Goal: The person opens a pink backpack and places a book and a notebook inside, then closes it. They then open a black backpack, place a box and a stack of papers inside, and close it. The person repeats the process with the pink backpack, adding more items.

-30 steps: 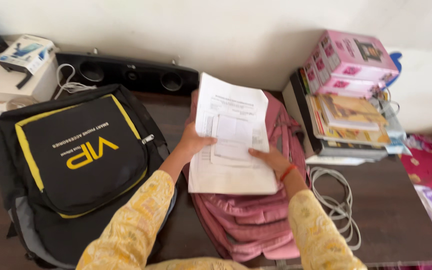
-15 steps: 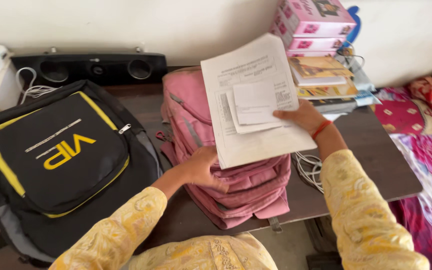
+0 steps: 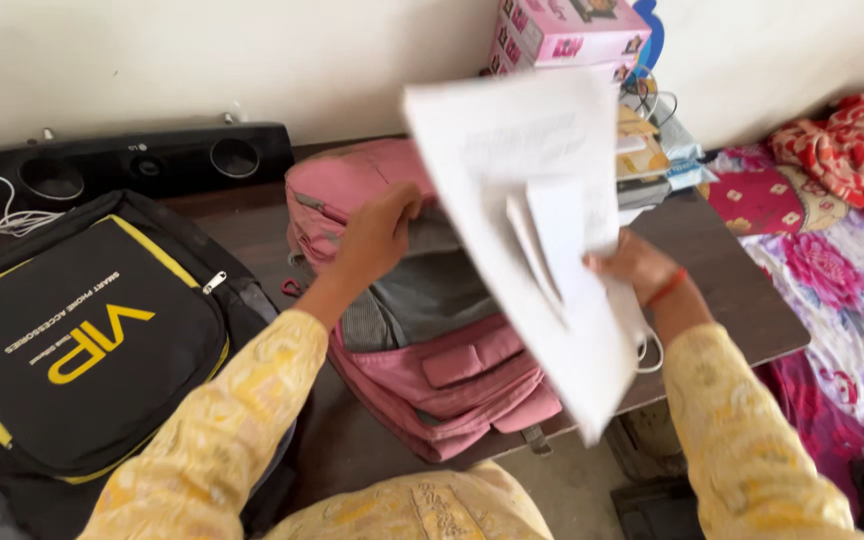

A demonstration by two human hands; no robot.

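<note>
A sheaf of white papers [image 3: 512, 200], blurred, is held up tilted above a pink backpack [image 3: 452, 370], which lies flat on a dark wooden table [image 3: 722, 270]. The right hand [image 3: 627, 265] grips the papers at their right edge, fingers closed around them, a red band on the wrist. The left hand [image 3: 377, 235] rests on the pink backpack's upper flap, fingers curled over the fabric and pulling it open so the grey lining shows. Both sleeves are yellow with a pale pattern. Left of the pink backpack lies a black backpack [image 3: 82, 340] with yellow trim. Behind it, against the wall, stands a long black speaker [image 3: 132, 165]. At the table's far right are stacked pink boxes [image 3: 562, 30] and books. A floral bedsheet [image 3: 842, 270] lies to the right.
</note>
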